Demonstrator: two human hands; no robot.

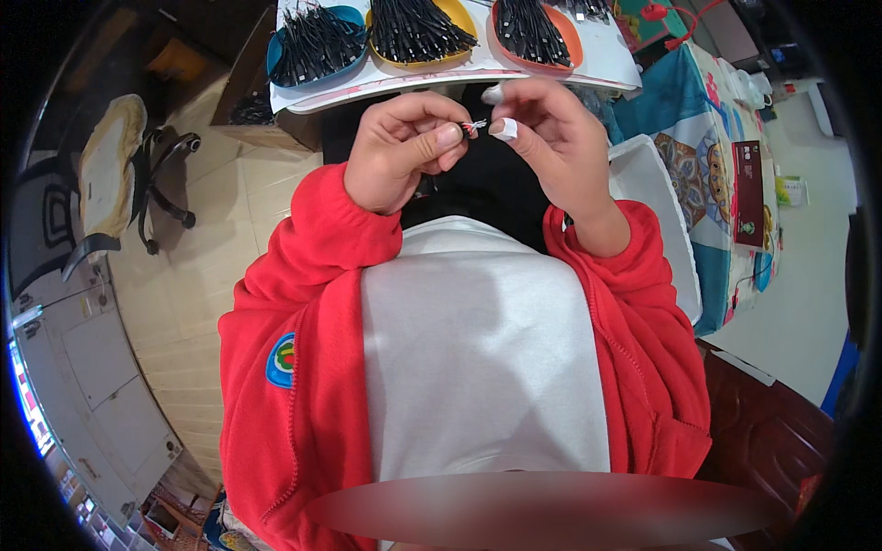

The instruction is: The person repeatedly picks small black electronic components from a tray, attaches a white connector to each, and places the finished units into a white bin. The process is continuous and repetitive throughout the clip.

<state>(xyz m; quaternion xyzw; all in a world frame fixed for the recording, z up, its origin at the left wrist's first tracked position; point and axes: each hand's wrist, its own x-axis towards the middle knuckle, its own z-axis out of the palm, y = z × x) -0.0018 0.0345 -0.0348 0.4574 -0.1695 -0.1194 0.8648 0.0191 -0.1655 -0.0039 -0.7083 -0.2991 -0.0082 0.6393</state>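
Note:
My left hand (pixel 404 142) pinches a thin cable between thumb and forefinger. Its split wire ends (pixel 475 125), red, white and dark, stick out to the right of the fingertips. The rest of the cable is mostly hidden by the hand. Just right of the wires is my right hand (pixel 560 133), with white wrapping on the thumb and forefinger tips. Those two fingertips are spread apart, and I see nothing between them. Both hands are raised in front of the white table's near edge.
On the white table (pixel 418 81) are blue (pixel 317 83), yellow (pixel 423 62) and orange (pixel 537 66) trays full of black cables. A white bin (pixel 657 197) stands at my right, beside a cloth-covered table (pixel 703 110). Left are a cardboard box (pixel 266 133) and a wheeled chair (pixel 115 165).

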